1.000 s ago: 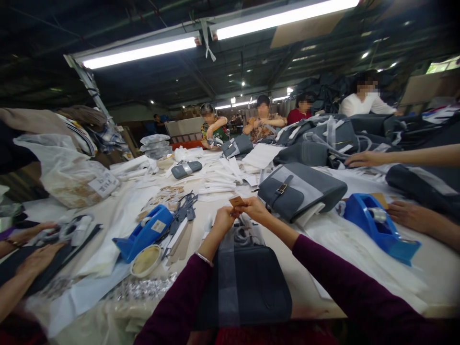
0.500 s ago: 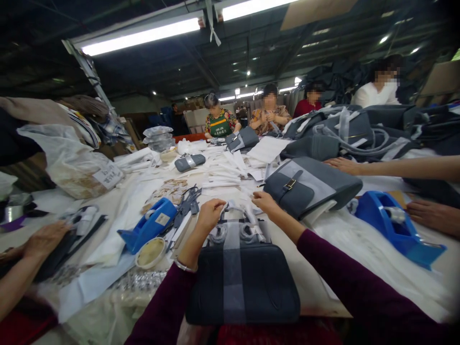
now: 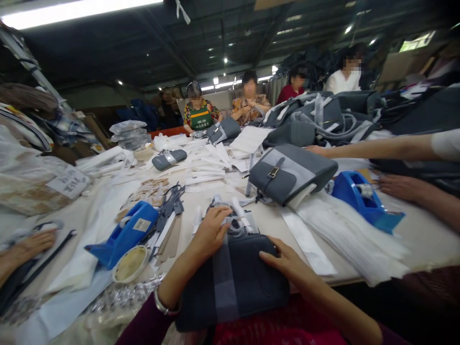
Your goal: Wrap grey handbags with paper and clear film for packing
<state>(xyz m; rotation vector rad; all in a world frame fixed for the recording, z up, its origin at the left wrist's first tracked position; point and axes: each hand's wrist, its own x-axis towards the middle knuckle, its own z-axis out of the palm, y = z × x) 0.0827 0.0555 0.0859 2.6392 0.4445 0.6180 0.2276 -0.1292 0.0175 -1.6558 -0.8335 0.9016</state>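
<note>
A dark blue-grey handbag lies in front of me at the table's edge, with a translucent wrap band around its middle. Coiled, wrapped straps stick out past its far edge. My left hand is closed over these straps, its fingertips partly hidden among them. At the bag's right far corner is my right hand, the thumb on the near face and the fingers behind the edge, gripping it. Just beyond sits another blue-grey bag with a buckled flap and a pale wrap.
A blue tape dispenser stands to the left beside a round tape roll; another blue dispenser is at the right. White sheets lie nearby. Co-workers' hands reach in from both sides, and bags pile up at the back right.
My right hand has come back from beyond the straps to the bag's right corner and grips it. My left hand has lowered onto the straps. The view has shifted right.
</note>
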